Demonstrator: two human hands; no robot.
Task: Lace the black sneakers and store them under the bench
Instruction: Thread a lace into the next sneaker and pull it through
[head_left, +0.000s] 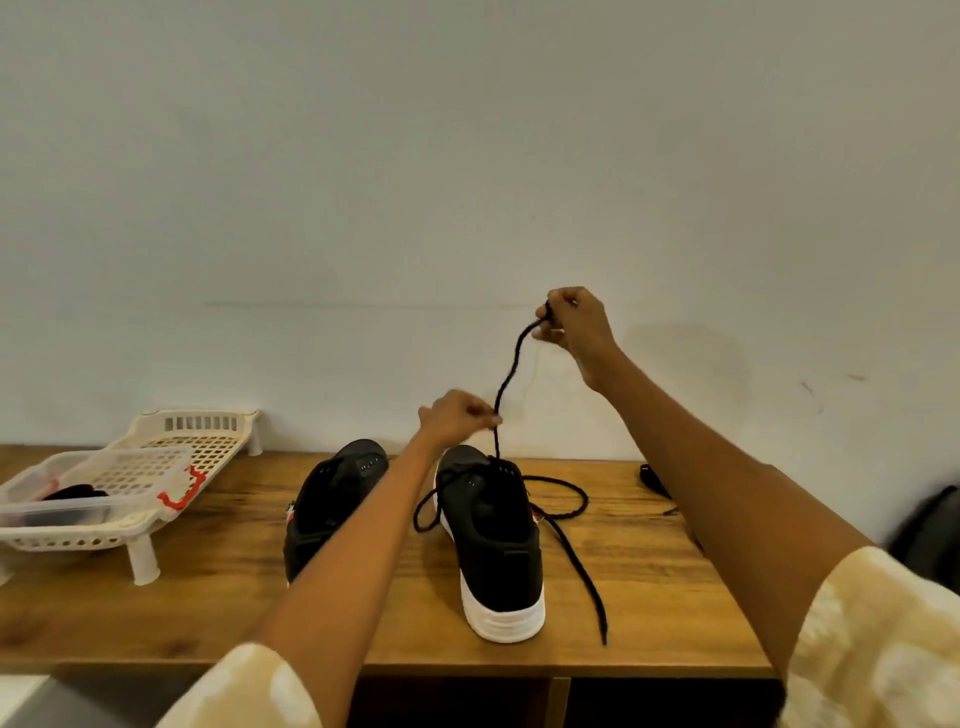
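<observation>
Two black sneakers with white soles stand on the wooden bench top, toes toward the wall. The right sneaker has a black lace running up from its front eyelets. My left hand pinches that lace just above the shoe. My right hand, raised higher near the wall, pinches the lace's upper end. The rest of the lace loops on the bench to the right of the shoe and trails toward the front edge. The left sneaker is partly hidden behind my left forearm.
A white slotted plastic rack on short legs sits at the left, with a clear container holding something dark on it. A small dark item lies at the right by the wall. A dark bag shows at the far right edge.
</observation>
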